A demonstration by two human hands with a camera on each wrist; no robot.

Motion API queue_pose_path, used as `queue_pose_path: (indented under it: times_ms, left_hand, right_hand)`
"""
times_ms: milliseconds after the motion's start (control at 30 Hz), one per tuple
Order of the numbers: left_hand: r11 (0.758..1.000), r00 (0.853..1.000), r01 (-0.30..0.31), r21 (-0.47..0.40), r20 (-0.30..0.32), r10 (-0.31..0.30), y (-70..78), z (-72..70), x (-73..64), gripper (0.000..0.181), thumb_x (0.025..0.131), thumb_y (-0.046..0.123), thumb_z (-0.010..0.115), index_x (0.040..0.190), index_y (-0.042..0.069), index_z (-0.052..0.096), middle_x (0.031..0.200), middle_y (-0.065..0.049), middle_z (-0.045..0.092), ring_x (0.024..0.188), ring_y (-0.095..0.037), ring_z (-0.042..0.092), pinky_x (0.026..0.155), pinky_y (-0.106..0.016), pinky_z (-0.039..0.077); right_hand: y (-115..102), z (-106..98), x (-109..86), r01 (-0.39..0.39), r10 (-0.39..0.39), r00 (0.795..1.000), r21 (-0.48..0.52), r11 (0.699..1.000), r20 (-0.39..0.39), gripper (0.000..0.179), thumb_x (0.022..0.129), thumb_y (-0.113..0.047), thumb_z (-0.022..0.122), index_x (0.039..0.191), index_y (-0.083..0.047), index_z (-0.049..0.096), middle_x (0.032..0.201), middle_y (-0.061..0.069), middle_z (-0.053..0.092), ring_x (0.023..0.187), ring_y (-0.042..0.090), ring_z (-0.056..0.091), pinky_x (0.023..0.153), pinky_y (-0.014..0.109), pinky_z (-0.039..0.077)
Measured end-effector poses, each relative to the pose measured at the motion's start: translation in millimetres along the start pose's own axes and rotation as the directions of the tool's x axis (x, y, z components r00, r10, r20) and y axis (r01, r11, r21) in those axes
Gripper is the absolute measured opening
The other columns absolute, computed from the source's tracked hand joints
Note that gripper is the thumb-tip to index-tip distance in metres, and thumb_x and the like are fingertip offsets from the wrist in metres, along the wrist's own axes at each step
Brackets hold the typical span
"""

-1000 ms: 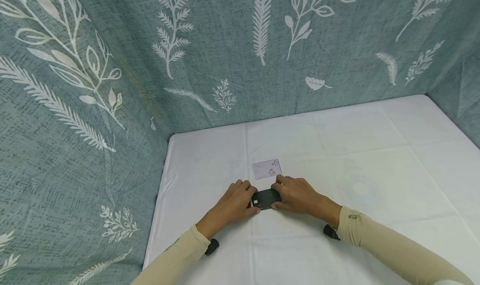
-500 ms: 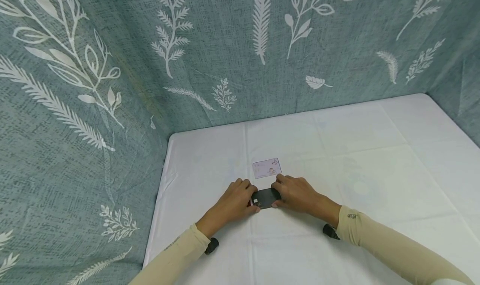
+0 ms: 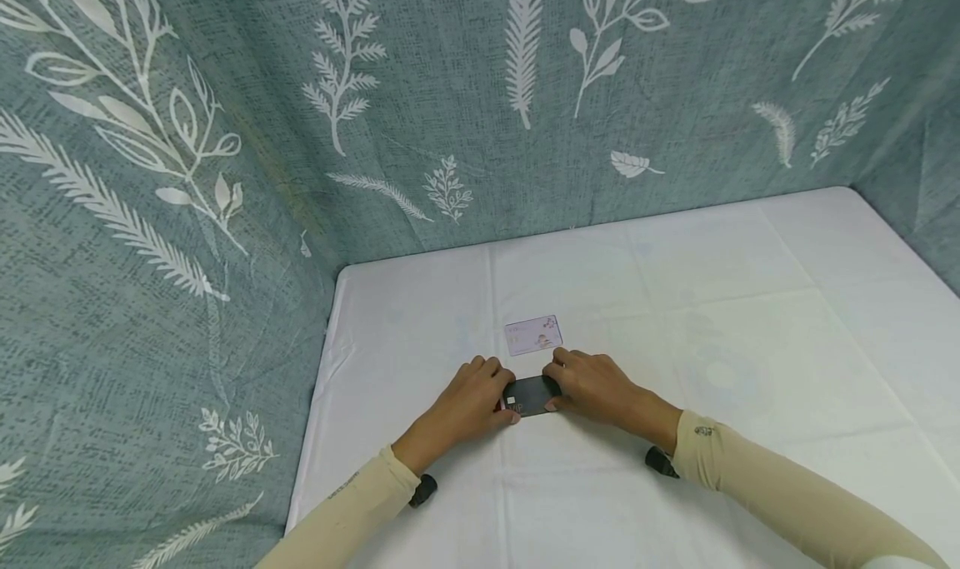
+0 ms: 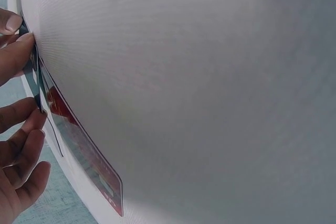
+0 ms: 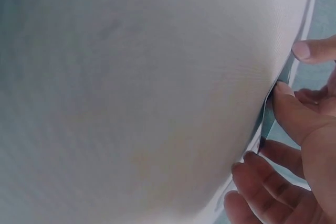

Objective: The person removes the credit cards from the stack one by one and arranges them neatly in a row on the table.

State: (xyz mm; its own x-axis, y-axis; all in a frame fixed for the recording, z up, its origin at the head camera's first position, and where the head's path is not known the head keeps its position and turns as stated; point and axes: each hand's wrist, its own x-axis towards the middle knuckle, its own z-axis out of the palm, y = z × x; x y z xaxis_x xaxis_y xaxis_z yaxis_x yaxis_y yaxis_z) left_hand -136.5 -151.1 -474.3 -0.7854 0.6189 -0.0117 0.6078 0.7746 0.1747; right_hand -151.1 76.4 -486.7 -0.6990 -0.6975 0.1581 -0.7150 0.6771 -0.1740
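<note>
A black card (image 3: 532,396) marked "VIP", with a small pale square near its left end, is held between both hands low over the white cloth. My left hand (image 3: 470,402) pinches its left end, thumb on the near side and fingers on the far side. At the right end, my right hand (image 3: 596,390) pinches it the same way. In the right wrist view the card's thin edge (image 5: 266,111) shows beside the thumb. A lilac card (image 3: 534,336) with small floral figures lies flat just beyond. A card with a dark red and pale face (image 4: 79,140) appears in the left wrist view.
A white cloth (image 3: 675,302) with fold lines covers the table. Grey-green curtains (image 3: 465,94) with white leaf prints stand behind and at the left. A black object sits under each wrist, one at the left sleeve (image 3: 337,511), one at the right sleeve (image 3: 780,486).
My right thumb has shifted slightly along the black card's right end, away from the near edge. Both hands and the lilac card otherwise keep their places.
</note>
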Motion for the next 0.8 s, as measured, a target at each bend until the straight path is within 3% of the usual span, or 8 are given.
queue_pose_path:
  times_ms: [800]
  left_hand:
    - [1.0,1.0,0.006,0.021,0.02,-0.006,0.8,-2.1,-0.6,0.045,0.078,0.043,0.074,0.108,0.01,0.065,0.096,0.0,0.057,0.082,-0.014,0.044,0.073,-0.03,0.039]
  right_hand:
    - [-1.9,1.7,0.7,-0.017,0.017,1.0,0.002,1.0,-0.009,0.046,0.072,-0.045,0.078,0.1,-0.009,0.067,0.087,0.001,0.057,0.067,0.009,0.05,0.052,0.022,0.042]
